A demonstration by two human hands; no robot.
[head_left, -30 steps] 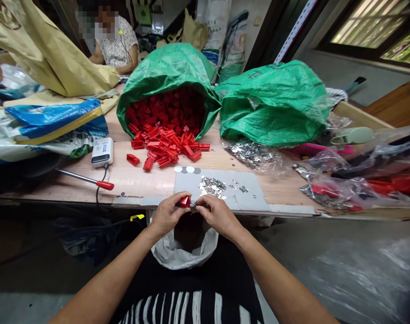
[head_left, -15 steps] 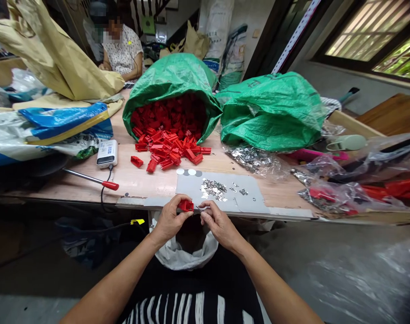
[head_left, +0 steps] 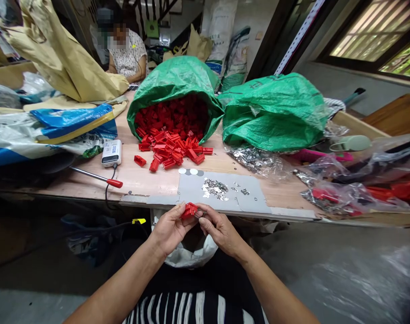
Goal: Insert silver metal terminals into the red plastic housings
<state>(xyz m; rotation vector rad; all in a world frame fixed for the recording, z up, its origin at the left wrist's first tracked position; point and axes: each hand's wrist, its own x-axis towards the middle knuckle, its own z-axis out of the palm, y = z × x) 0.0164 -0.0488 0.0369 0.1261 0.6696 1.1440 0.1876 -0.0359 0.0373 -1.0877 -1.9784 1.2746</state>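
Between the thumb and fingers of my left hand (head_left: 170, 228) is a small red plastic housing (head_left: 189, 210), held just off the table's front edge. My right hand (head_left: 219, 227) is pinched close against the housing's right side, on a small metal piece (head_left: 198, 214) that is mostly hidden by the fingertips. Beyond my hands, a pile of small shiny metal pieces (head_left: 216, 189) lies on a grey mat (head_left: 252, 202). An open white bag (head_left: 191, 258) hangs below my hands. Many similar red housings (head_left: 169, 150) spill from a green sack (head_left: 178, 74).
A second green sack (head_left: 275, 112) stands to the right, near plastic bags of metal parts (head_left: 259, 159). At left are a white power bank (head_left: 111, 153) with a cable and a red-handled rod (head_left: 114, 183). Across the table sits another person (head_left: 127, 54).
My right hand has come in against the red housing, which is now turned and tilted in my left hand. The whole view has shifted slightly.
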